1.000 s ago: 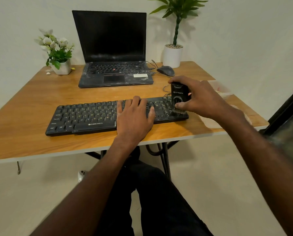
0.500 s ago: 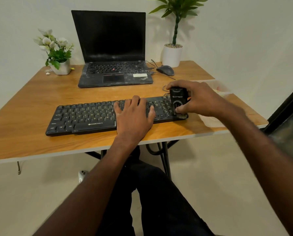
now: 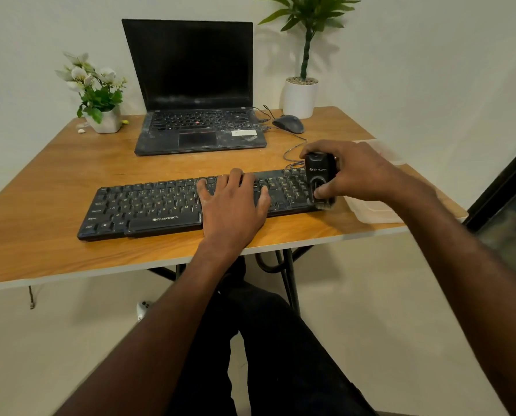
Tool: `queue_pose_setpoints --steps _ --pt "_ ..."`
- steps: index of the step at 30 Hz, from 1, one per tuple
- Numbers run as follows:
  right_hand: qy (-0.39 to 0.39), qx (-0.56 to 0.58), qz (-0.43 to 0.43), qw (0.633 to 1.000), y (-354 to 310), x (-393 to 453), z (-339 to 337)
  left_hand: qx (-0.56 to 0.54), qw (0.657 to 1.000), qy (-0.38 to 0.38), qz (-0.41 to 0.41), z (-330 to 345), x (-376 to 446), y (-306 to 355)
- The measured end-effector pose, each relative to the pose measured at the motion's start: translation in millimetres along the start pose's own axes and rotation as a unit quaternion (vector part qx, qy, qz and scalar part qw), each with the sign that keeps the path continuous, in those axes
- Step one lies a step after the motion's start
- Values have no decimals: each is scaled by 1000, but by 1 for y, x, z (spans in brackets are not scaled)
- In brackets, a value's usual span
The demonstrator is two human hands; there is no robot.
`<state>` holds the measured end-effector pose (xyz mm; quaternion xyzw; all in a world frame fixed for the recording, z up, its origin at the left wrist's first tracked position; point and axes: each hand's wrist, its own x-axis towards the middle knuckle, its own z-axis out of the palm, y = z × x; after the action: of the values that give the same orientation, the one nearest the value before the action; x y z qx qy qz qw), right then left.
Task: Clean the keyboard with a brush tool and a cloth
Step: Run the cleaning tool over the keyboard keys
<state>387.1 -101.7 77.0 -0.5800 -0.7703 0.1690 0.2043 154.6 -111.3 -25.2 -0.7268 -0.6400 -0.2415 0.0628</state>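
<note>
Pale walls back a wooden table (image 3: 55,181) seen from above by a seated person. On its near half lies a black keyboard (image 3: 160,205), long side toward the viewer. The left hand (image 3: 232,205) rests flat on the keys a little right of centre, fingers straight and slightly spread, steadying the board. The right hand (image 3: 355,172) grips a black brush tool (image 3: 319,178), held upright with fingers and thumb curled round its body; its pale bristles touch the keyboard's right end, at the near corner. Behind the keyboard sits an open laptop (image 3: 196,94) with a dark screen and dusty-looking palm rest, a mouse (image 3: 289,124) to its right, a small flower pot (image 3: 100,112) at the far left and a tall plant (image 3: 303,76) in a white pot at the far right. A clear tub (image 3: 376,210) stands just right of the keyboard, partly behind the right wrist. Judging by the brush's place, brushing is under way at the right end; how much of the board has been brushed cannot be told, and wiping with a cloth appears not yet begun. No cloth can be made out; the tub's contents are hidden. The bristles are mostly covered by the hand and blurred, and the forearms run off the bottom edge.
</note>
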Motion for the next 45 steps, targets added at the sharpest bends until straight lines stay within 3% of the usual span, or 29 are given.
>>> queue_pose_setpoints --steps 2,5,7,9,13,15,18,20,24,28,30,34,37,39,45 --pt "32 -8 5 999 -2 0 -2 -1 1000 5 3 0 0 0" --pt "151 -2 3 988 -4 0 15 -4 1000 3 5 0 0 -1" --pt "177 3 4 984 -3 1 27 -4 1000 4 2 1 0 -1" --pt "165 -3 17 986 -2 1 26 -3 1000 6 0 1 0 -1" --pt "50 -40 52 997 -8 2 4 -3 1000 4 -3 1 1 1" --pt "75 -32 60 995 -12 2 4 -2 1000 1 -1 1 1 0" --pt "175 -34 82 981 -12 1 16 -2 1000 -2 3 1 1 -1" --pt "176 -44 112 977 -8 1 19 0 1000 -1 1 1 1 0" --pt "98 -40 187 977 -9 0 7 -2 1000 -9 -3 0 1 1" --pt "19 -26 207 978 -19 -3 -7 -3 1000 -10 -3 0 1 1" --pt "44 -17 194 980 -21 -2 -6 -1 1000 -14 -1 -1 1 1" --pt "166 -45 122 978 -15 -1 18 -4 1000 -12 1 -2 1 1" --pt "201 -24 84 976 -13 -2 32 -4 1000 -12 1 0 1 1" --pt "181 -27 64 981 -14 -1 31 -5 1000 -7 1 0 1 0" --pt "16 -104 87 991 -22 0 6 -6 1000 -9 1 -1 0 0"
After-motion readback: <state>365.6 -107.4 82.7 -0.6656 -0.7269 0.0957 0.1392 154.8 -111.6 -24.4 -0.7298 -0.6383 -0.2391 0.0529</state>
